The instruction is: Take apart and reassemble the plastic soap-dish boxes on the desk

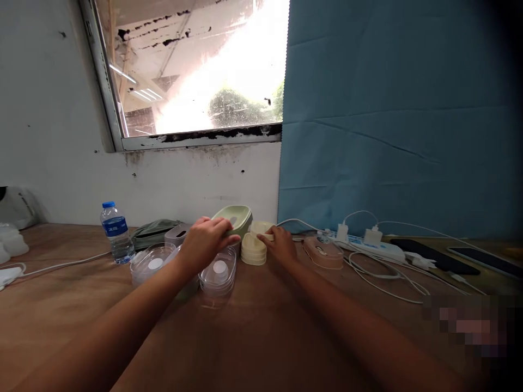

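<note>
My left hand (207,239) is closed on the near rim of a pale green oval container (241,219), which leans tilted near the wall. My right hand (281,243) pinches a small pale yellow cup (261,227) between thumb and fingers. Just below that cup, a stack of similar yellow cups (254,253) stands on the table. Under and beside my left hand are a stack of clear plastic lids (220,276) with a round white spot and a second clear stack (151,264). My left forearm partly covers the items between those stacks.
A water bottle (116,237) and a grey-green pouch (153,234) stand at the left. To the right are a pink oval piece (323,252), a power strip (379,249) with chargers, looping white cables (373,276), a black slab-like device (435,257) and a tablet-like device (486,259). A wall and blue curtain (388,120) close off the back.
</note>
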### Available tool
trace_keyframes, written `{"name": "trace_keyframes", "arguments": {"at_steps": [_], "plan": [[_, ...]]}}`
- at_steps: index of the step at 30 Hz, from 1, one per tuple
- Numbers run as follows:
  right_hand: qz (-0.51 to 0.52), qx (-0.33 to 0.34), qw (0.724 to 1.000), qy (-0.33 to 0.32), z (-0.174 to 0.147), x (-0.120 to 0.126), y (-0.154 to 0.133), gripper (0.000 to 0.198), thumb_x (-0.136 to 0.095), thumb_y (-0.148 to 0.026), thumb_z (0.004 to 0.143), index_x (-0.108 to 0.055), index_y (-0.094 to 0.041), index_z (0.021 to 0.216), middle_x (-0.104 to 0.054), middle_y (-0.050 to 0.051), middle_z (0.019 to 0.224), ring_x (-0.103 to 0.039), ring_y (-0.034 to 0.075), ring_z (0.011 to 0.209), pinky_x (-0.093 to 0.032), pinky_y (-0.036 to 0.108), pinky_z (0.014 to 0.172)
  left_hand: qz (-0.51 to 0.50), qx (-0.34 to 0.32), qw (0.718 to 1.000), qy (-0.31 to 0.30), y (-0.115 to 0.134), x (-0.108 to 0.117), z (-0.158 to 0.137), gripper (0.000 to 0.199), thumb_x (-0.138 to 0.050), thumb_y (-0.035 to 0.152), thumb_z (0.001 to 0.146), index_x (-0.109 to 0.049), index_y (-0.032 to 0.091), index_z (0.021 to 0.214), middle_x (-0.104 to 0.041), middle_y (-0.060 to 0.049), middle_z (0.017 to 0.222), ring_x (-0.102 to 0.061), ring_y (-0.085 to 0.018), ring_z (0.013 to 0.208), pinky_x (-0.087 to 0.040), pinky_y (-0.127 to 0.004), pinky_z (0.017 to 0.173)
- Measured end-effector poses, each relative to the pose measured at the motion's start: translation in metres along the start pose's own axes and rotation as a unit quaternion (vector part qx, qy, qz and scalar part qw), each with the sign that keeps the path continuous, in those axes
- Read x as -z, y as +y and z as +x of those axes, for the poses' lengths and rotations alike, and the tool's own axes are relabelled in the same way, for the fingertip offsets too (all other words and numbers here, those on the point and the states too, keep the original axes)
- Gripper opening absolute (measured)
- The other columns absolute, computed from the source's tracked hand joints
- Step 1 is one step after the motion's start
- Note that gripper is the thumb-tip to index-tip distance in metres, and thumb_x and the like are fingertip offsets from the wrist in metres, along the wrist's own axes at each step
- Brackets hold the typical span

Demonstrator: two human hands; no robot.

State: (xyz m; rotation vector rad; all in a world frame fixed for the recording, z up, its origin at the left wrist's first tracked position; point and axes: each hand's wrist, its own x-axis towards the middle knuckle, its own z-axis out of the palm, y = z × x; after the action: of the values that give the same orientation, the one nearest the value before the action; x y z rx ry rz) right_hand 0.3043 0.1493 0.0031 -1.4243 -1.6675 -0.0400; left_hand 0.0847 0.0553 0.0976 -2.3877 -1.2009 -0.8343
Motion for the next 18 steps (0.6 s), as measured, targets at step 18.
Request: {"name": "trace_keyframes", "arguments": {"at_steps": [18], "plan": [[-0.094, 0.011, 0.995, -0.039, -0.022, -0.037, -0.004, 0.023, -0.058, -0.041, 0.072, -0.060, -0.022, 0.086, -0.056, 0.007, 0.095, -0.049, 0.025, 0.088, -0.033, 0.035, 0.078, 0.066, 0.089, 0.973, -0.201, -0.038, -0.122, 0.055, 0.020, -0.050, 0.036, 0.077, -0.057, 0.017, 0.081, -0.063, -0.008, 0.087, -0.059, -0.020, 0.079, -0.040, -0.026, 0.063]]}}
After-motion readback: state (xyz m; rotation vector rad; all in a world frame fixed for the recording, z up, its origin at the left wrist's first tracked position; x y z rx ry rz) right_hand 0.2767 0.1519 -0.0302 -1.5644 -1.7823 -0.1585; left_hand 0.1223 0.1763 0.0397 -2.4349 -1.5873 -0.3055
